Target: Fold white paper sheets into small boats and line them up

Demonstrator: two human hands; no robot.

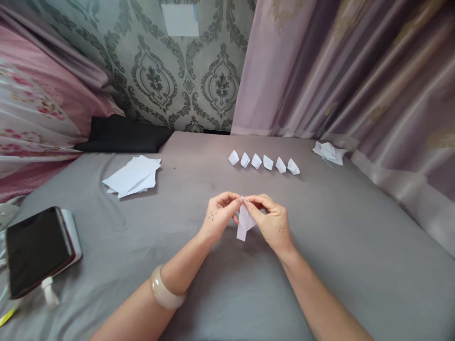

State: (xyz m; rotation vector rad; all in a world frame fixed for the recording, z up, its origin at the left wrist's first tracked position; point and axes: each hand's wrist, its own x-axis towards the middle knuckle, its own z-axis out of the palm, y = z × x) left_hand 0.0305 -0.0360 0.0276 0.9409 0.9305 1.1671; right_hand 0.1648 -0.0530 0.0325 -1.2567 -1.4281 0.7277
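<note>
Both of my hands meet over the grey sheet (337, 246), pinching one small folded piece of white paper (243, 223) between them. My left hand (220, 215) grips its upper left edge with closed fingertips; a pale bangle sits on that wrist. My right hand (272, 220) pinches the top right of the same paper, which hangs down between the palms. Beyond my hands lies a row of several small folded paper shapes (265, 162).
A stack of white paper sheets (133, 176) lies at the left. A dark phone (35, 251) on a white charger block rests at the far left. Crumpled paper scraps (329, 152) sit by the curtain (355, 71). A black cushion (122, 134) lies against the wall.
</note>
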